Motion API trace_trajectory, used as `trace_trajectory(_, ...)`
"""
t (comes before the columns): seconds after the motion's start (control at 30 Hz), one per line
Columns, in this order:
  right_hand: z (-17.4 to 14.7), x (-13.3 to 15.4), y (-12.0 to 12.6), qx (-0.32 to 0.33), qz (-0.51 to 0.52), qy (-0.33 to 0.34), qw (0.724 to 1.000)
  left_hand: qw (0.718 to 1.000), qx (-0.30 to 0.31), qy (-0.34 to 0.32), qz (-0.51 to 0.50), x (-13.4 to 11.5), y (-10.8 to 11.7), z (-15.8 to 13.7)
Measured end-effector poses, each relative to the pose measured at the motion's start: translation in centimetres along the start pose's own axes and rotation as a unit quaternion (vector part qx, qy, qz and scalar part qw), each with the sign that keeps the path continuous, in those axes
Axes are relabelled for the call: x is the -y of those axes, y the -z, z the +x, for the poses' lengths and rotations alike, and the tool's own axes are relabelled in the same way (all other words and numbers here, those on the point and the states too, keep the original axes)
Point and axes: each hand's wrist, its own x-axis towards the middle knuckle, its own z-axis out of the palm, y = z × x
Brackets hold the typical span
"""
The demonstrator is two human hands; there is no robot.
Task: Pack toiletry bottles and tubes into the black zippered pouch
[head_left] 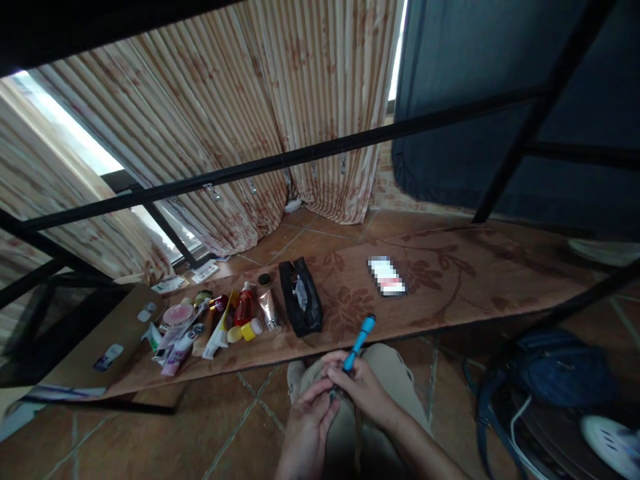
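My right hand (357, 383) is closed around the lower end of a slim blue tube with a dark tip (359, 343), which slants up and to the right above my lap. Close against it, my left hand (315, 407) has its fingers drawn together, with a small dark bit showing between them that I cannot make out. Just beyond my hands, on the cloth-covered bench (345, 320), stands an unzipped black pouch (301, 300) with something pale inside. A phone with a blurred, lit screen (387, 275) lies to its right.
Left of the pouch lie several cosmetics, among them a rose-gold tube (269, 310), a red bottle (244, 305) and a pink round case (179, 315). A cardboard box (95, 353) sits at the left end. Dark metal bars (280, 162) cross ahead; a blue backpack (560, 370) is at right.
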Motion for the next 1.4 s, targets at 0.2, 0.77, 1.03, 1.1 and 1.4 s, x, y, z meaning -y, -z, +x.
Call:
trace_trajectory(0.2, -0.2, -0.6, 1.2, -0.109, -0.003, -0.018, 0.994, 0.966, -0.079, -0.144, 0.2, -3.5, -2.1, 1.6)
trace_trajectory(0.77, 13.0, 5.7, -2.1, -0.19, -0.413, 0.114, 0.883, 0.829, -0.066, -0.372, 0.411, -11.4, -1.8, 10.9)
trace_trajectory(1.03, 16.2, 4.6, 0.0, -0.072, -0.596, -0.026, 0.799, 0.801, -0.131, -0.362, 0.459, -11.8, 0.1, 11.0)
trace_trajectory(1.1, 15.8, 4.6, 1.2, -0.086, -0.611, -0.032, 0.787, 0.803, -0.138, -0.363, 0.452, -11.6, 0.1, 11.1)
trace_trajectory(1.4, 13.7, 2.3, 3.8, -0.137, -0.647, -0.067, 0.747, 0.822, -0.106, -0.371, 0.418, -11.1, -0.7, 10.9)
